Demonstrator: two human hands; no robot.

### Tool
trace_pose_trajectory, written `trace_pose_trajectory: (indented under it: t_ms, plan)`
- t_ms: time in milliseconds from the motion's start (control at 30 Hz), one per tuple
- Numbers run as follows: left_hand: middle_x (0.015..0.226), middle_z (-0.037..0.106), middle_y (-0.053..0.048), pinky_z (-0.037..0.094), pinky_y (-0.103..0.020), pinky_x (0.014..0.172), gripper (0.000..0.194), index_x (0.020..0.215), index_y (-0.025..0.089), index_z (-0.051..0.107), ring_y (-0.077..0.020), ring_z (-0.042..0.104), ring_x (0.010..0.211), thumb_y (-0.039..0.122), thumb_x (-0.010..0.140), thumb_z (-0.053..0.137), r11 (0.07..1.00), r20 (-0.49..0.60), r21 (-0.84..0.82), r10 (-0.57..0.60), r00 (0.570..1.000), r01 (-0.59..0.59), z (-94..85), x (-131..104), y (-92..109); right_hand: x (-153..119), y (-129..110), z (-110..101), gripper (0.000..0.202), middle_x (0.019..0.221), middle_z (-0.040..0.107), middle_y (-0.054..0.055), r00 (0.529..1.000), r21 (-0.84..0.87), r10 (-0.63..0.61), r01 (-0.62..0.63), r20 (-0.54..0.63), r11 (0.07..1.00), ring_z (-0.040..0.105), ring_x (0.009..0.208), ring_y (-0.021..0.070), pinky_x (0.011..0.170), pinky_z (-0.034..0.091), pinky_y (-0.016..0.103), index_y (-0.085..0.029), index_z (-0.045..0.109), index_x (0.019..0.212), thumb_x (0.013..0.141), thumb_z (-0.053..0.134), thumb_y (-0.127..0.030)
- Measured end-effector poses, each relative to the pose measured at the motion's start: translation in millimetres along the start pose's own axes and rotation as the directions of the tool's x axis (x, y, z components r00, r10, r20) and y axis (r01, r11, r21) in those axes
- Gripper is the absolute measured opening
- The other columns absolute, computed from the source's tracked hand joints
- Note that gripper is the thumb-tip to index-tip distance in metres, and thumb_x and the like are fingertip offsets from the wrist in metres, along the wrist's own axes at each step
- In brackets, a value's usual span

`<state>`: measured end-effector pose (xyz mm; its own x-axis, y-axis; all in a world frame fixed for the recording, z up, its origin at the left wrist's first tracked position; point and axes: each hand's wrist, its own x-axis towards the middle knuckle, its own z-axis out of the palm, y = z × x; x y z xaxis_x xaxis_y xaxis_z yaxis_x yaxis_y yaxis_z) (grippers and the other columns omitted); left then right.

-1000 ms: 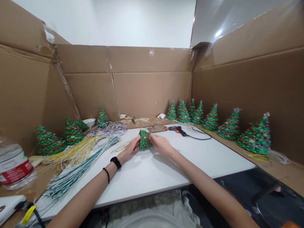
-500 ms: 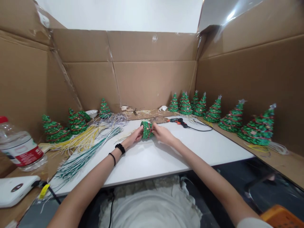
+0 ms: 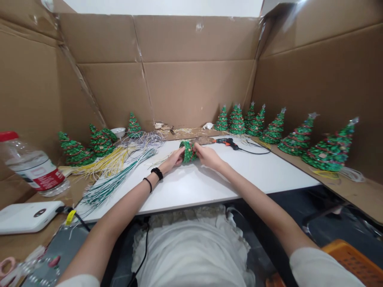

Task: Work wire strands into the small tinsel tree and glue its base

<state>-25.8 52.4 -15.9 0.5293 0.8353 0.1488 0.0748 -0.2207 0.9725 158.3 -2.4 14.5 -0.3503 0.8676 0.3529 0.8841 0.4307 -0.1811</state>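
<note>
no text, brand or number can be read anywhere. the bottle, well to the left of the left hand, wears a red and white label, but its print is too blurred and small to make out. the white box nearer the body on that same side shows only a dark round mark with no legible letters. a yellow tag on the cable beside it carries no readable writing. the glue gun, just beyond the right hand, shows no legible marking either.
</note>
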Motion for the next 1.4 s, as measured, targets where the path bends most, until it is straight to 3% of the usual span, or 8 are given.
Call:
trace_pose_trajectory:
  t_ms: [133, 300, 567, 767, 900, 1033, 1233, 1400]
  plan:
    - [0.044, 0.023, 0.01, 0.011, -0.022, 0.038, 0.048, 0.062, 0.02, 0.035, -0.0051, 0.02, 0.035, 0.064, 0.08, 0.042, 0.999, -0.004, 0.052, 0.002, 1.0, -0.002, 0.5, -1, 1, 0, 0, -4, 0.026, 0.087, 0.068, 0.008, 0.998, 0.001, 0.066, -0.066, -0.011, 0.998, 0.059, 0.071, 0.0202, 0.057, 0.029, 0.025, -0.017, 0.05, 0.111, 0.087, 0.041, -0.019]
    - [0.043, 0.024, 0.009, 0.011, -0.021, 0.037, 0.049, 0.061, 0.02, 0.037, -0.0049, 0.021, 0.034, 0.065, 0.08, 0.04, 0.998, -0.021, 0.065, 0.019, 1.0, -0.017, 0.4, -3, 8, 0, 15, -16, 0.023, 0.076, 0.067, 0.007, 0.975, 0.03, 0.195, -0.199, 0.105, 0.979, 0.055, 0.066, 0.018, 0.055, 0.028, 0.024, -0.016, 0.062, 0.081, 0.086, 0.046, -0.033]
    - [0.039, 0.035, 0.007, 0.02, -0.02, 0.035, 0.047, 0.063, 0.02, 0.042, -0.0069, 0.031, 0.032, 0.064, 0.079, 0.045, 0.992, -0.053, 0.125, -0.014, 0.999, 0.021, 0.9, -3, 7, 1, 17, -11, 0.014, 0.076, 0.066, 0.003, 0.996, 0.128, 0.089, -0.09, 0.009, 0.988, 0.054, 0.065, 0.0138, 0.057, 0.029, 0.022, -0.017, 0.063, 0.085, 0.084, 0.049, -0.02]
    - [0.038, 0.047, 0.003, 0.033, -0.02, 0.039, 0.038, 0.074, 0.017, 0.05, -0.0097, 0.042, 0.032, 0.052, 0.082, 0.038, 0.993, 0.014, 0.076, -0.092, 0.996, 0.091, -4.3, -8, 9, 1, 7, 0, 0.015, 0.082, 0.068, 0.005, 0.994, 0.061, 0.109, -0.108, -0.014, 0.992, 0.057, 0.072, 0.016, 0.06, 0.03, 0.023, -0.018, 0.061, 0.089, 0.087, 0.047, -0.02]
    - [0.042, 0.053, 0.001, 0.04, -0.022, 0.043, 0.033, 0.085, 0.014, 0.055, -0.0112, 0.048, 0.036, 0.041, 0.077, 0.038, 0.994, 0.085, 0.019, -0.11, 0.99, 0.108, -9.4, -9, 10, 3, 10, 0, 0.015, 0.079, 0.066, 0.004, 0.994, 0.147, 0.112, -0.113, 0.017, 0.983, 0.055, 0.069, 0.0151, 0.059, 0.031, 0.023, -0.018, 0.06, 0.088, 0.087, 0.045, -0.02]
    - [0.041, 0.051, 0.004, 0.034, -0.019, 0.041, 0.032, 0.093, 0.012, 0.059, -0.0092, 0.044, 0.035, 0.035, 0.076, 0.044, 0.984, 0.025, 0.167, -0.065, 0.998, 0.06, -9.6, -9, 9, 6, 25, -10, 0.014, 0.07, 0.061, 0.001, 0.985, 0.268, 0.15, -0.169, 0.089, 0.949, 0.051, 0.063, 0.0134, 0.056, 0.032, 0.021, -0.016, 0.059, 0.078, 0.082, 0.046, -0.018]
    - [0.04, 0.038, 0.007, 0.024, -0.018, 0.038, 0.03, 0.071, 0.013, 0.061, -0.0061, 0.031, 0.035, 0.037, 0.08, 0.045, 0.913, -0.098, 0.406, 0.075, 0.992, -0.029, -4.0, -15, 18, 7, 32, -11, 0.011, 0.065, 0.058, -0.001, 0.993, 0.273, 0.107, -0.116, 0.047, 0.955, 0.049, 0.061, 0.0126, 0.055, 0.03, 0.021, -0.016, 0.058, 0.075, 0.08, 0.048, -0.015]
    - [0.059, 0.055, 0.002, 0.033, -0.02, 0.048, 0.029, 0.074, 0.013, 0.063, -0.0099, 0.044, 0.05, 0.035, 0.079, 0.045, 0.88, -0.072, 0.469, 0.129, 0.989, -0.081, -1.5, -15, 25, 4, 20, -8, 0.011, 0.072, 0.063, 0.003, 0.999, 0.168, 0.053, -0.052, 0.002, 0.984, 0.052, 0.065, 0.0142, 0.057, 0.03, 0.022, -0.017, 0.059, 0.08, 0.081, 0.048, -0.014]
